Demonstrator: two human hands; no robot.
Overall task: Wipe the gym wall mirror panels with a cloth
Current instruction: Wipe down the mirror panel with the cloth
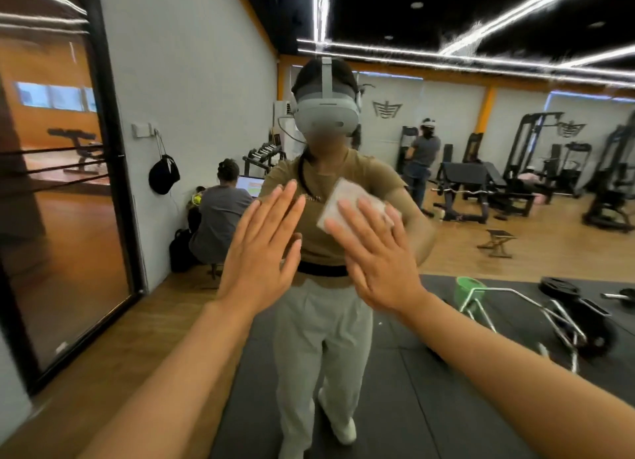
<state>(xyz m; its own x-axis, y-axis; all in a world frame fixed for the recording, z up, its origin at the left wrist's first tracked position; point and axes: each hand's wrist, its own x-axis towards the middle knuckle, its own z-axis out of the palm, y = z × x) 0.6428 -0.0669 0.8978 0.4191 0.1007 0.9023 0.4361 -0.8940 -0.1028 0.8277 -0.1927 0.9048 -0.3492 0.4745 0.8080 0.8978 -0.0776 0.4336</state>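
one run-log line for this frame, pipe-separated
phase: wiping | right hand: flat, presses cloth on mirror | left hand: flat, open, holds nothing | cloth: mid-panel

The single head-worn camera faces the wall mirror (446, 149) square on, close up, at arm's reach. Its wide lens tilts slightly down; the wearer's reflection (323, 238) fills centre, the gym floor (481, 407) lies toward 6 o'clock.

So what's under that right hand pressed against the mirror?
A pale folded cloth, pinned flat against the mirror by the right hand. Its upper part sticks out above the straight fingers; the part under the palm is covered.
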